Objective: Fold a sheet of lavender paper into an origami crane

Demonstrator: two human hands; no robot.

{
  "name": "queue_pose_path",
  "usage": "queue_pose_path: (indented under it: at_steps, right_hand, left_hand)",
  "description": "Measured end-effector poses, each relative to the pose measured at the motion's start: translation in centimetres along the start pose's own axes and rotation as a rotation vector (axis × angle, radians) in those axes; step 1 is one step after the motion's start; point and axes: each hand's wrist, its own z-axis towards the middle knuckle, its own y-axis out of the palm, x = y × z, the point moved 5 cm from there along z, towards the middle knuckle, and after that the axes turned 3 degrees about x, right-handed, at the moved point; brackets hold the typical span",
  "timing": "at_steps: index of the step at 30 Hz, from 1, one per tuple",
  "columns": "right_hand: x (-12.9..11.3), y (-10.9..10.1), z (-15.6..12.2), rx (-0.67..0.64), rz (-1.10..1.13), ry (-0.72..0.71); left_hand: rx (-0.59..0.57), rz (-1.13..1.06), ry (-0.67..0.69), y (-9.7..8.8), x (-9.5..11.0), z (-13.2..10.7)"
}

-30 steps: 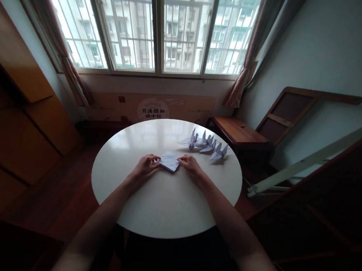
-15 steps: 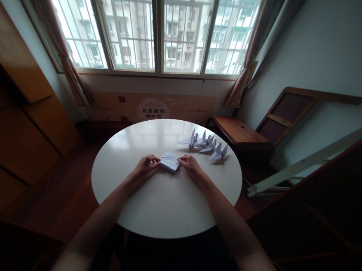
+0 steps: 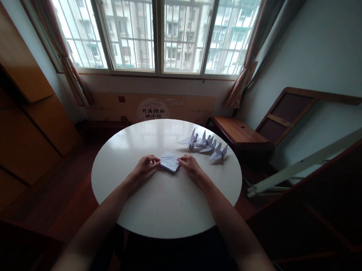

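Observation:
A small folded square of pale paper (image 3: 169, 162) is at the middle of the white oval table (image 3: 163, 208), with crease lines across its top. My left hand (image 3: 148, 164) pinches its left corner between thumb and fingers. At the opposite corner, my right hand (image 3: 190, 164) is closed on the paper's right edge. Beyond my right hand stand several folded paper cranes (image 3: 218, 152), grouped close together with wings and points raised.
Right of the table is a low wooden stool (image 3: 240, 130), near a leaning wooden frame (image 3: 278, 115). Behind the table, a printed cardboard panel (image 3: 109, 103) stands under the barred window. Wooden cabinets (image 3: 16, 140) line the left side.

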Motion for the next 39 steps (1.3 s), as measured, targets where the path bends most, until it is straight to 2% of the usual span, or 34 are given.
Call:
queue_pose_path:
  at_steps: [2, 6, 8, 11, 14, 17, 21, 24, 27, 31, 34, 36, 39]
  right_hand:
    - [0.0, -0.1, 0.0, 0.023, -0.01, -0.004]
    - [-0.7, -0.6, -0.2, 0.124, -0.029, -0.103]
    - [-1.2, -0.3, -0.3, 0.099, -0.031, -0.163]
    - [-1.8, 0.6, -0.7, -0.023, -0.049, -0.199]
    - [-2.1, 1.4, -0.9, -0.114, -0.071, -0.187]
    - [-1.6, 1.1, -0.7, -0.066, -0.099, -0.121]
    - [-0.8, 0.1, -0.3, 0.046, -0.114, -0.059]
    - [-1.3, 0.1, -0.2, -0.008, -0.062, -0.154]
    - [-2.2, 0.8, -0.4, -0.119, 0.012, -0.242]
    - [-2.6, 1.0, -0.5, -0.165, 0.099, -0.227]
    - [-2.6, 0.9, -0.6, -0.175, 0.164, -0.197]
    - [-2.5, 0.9, -0.6, -0.179, 0.19, -0.189]
    - [-2.4, 1.0, -0.5, -0.175, 0.208, -0.198]
  left_hand:
    - [0.022, 0.038, -0.004, -0.1, -0.2, 0.0]
    - [0.15, 0.155, 0.03, -1.0, 0.0, 0.0]
    - [0.174, 0.184, 0.081, -1.2, 0.7, -0.1]
    - [0.116, 0.208, 0.156, -0.7, 1.9, -0.3]
    - [-0.014, 0.211, 0.184, 0.4, 2.4, -0.5]
    - [-0.089, 0.193, 0.15, 1.1, 2.2, -0.5]
    - [-0.05, 0.218, 0.065, 1.0, 1.5, -0.4]
    - [-0.001, 0.324, -0.056, 0.9, 0.6, -0.3]
    - [-0.014, 0.359, -0.118, 1.3, -0.3, -0.4]
    - [-0.047, 0.351, -0.135, 1.6, -1.0, -0.4]
    - [-0.005, 0.347, -0.084, 1.2, -0.7, -0.4]
    - [0.025, 0.324, -0.002, 1.0, -0.2, -0.4]
    - [-0.012, 0.243, 0.118, 1.0, 0.6, -0.4]
